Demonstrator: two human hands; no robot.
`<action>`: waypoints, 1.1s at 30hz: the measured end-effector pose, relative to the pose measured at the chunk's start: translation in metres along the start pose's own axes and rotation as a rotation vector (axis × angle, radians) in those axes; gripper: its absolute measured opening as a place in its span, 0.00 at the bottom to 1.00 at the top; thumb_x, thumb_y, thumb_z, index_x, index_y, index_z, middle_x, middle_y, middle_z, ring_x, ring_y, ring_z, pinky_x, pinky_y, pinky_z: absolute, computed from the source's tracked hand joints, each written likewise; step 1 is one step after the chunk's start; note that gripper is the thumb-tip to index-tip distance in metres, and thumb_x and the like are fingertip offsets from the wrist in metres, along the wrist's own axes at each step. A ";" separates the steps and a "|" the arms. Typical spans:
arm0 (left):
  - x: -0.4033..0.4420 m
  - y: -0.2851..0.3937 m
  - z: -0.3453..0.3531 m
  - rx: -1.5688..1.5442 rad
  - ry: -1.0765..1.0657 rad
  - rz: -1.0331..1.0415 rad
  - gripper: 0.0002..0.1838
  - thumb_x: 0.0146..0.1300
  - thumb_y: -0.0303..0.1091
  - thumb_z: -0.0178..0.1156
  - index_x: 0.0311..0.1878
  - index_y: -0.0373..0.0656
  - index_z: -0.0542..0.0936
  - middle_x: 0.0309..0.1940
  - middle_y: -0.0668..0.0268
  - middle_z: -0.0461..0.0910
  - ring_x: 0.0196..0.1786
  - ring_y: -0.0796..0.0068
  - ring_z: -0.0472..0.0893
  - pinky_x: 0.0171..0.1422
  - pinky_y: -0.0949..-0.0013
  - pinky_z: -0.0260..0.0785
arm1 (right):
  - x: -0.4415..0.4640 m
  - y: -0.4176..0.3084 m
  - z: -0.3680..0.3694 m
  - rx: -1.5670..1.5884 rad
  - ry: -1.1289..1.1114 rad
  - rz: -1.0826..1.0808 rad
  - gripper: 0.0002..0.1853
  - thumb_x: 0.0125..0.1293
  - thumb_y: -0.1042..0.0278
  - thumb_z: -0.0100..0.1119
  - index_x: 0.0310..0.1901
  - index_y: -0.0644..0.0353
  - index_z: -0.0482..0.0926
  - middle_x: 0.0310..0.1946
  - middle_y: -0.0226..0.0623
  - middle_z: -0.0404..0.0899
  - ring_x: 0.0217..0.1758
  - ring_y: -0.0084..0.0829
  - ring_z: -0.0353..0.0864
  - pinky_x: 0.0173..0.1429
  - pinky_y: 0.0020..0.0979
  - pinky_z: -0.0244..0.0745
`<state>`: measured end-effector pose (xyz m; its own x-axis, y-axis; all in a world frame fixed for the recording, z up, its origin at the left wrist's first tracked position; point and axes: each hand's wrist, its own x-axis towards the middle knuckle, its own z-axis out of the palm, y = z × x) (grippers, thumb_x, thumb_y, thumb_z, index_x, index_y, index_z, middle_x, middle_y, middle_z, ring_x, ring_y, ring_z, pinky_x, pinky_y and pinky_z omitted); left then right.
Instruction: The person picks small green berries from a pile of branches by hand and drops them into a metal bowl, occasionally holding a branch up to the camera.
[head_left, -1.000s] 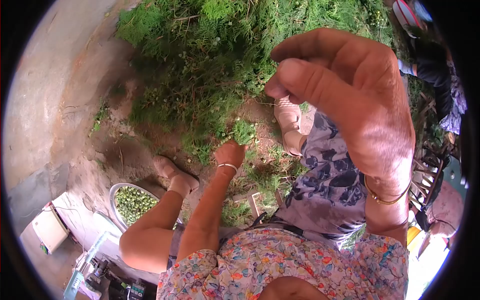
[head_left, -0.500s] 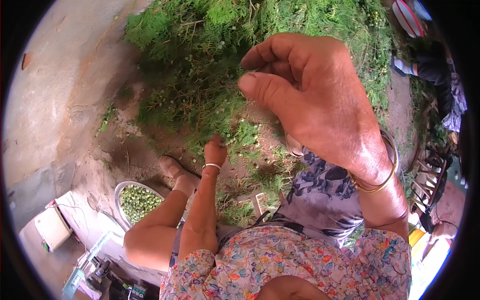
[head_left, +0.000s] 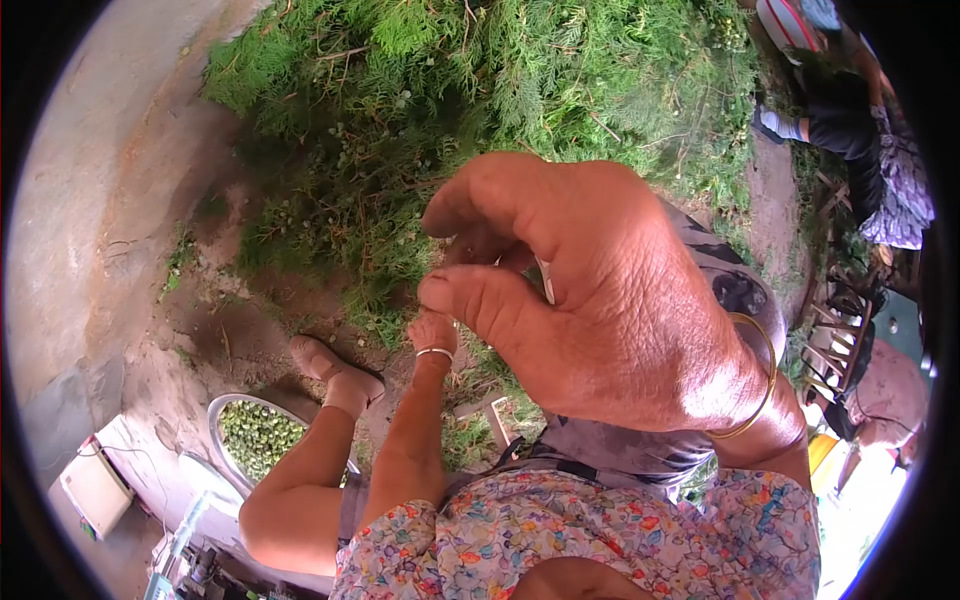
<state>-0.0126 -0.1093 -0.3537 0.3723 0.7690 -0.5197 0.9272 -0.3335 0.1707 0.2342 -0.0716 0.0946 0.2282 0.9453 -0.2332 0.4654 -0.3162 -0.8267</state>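
The greens lie ahead and right of the basin; the left hand is right of the basin, at their near edge, fingers curled, their hold too small to tell; the right hand is raised farther right, fingers bent toward the thumb, any hold unclear; such fine sprigs probably want a light grip near the stem; a bare leg stands between basin and left hand, partly blocking the way.

- Ground: brown, bare in patches, littered with leafy scraps
- Leafy green branches: a broad, tangled heap
- Metal-rimmed basin: holding small green pieces, near the heap
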 end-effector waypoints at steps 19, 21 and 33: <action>-0.037 0.024 -0.299 -1.640 -0.086 0.140 0.06 0.61 0.22 0.52 0.39 0.31 0.76 0.34 0.58 0.80 0.29 0.68 0.80 0.35 0.66 0.75 | 0.017 0.029 0.025 -0.239 0.086 -0.211 0.08 0.56 0.73 0.59 0.27 0.72 0.75 0.23 0.58 0.75 0.33 0.58 0.77 0.38 0.45 0.73; -0.052 0.031 -0.328 -1.650 -0.047 0.198 0.06 0.60 0.22 0.54 0.38 0.30 0.77 0.32 0.59 0.80 0.28 0.69 0.81 0.34 0.68 0.75 | 0.015 0.018 0.028 -0.159 0.129 -0.296 0.09 0.55 0.72 0.60 0.27 0.71 0.75 0.23 0.58 0.76 0.32 0.57 0.77 0.37 0.45 0.73; -0.117 0.074 -0.373 -1.335 0.165 0.412 0.03 0.59 0.22 0.57 0.32 0.31 0.78 0.25 0.67 0.78 0.28 0.79 0.79 0.33 0.76 0.72 | 0.019 0.001 0.043 -0.044 0.056 -0.257 0.13 0.50 0.70 0.64 0.24 0.73 0.74 0.23 0.60 0.75 0.31 0.57 0.78 0.36 0.46 0.72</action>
<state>0.0281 -0.0206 0.0316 0.5372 0.8298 -0.1513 0.0579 0.1427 0.9881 0.2025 -0.0505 0.0679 0.1440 0.9895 0.0112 0.5503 -0.0706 -0.8320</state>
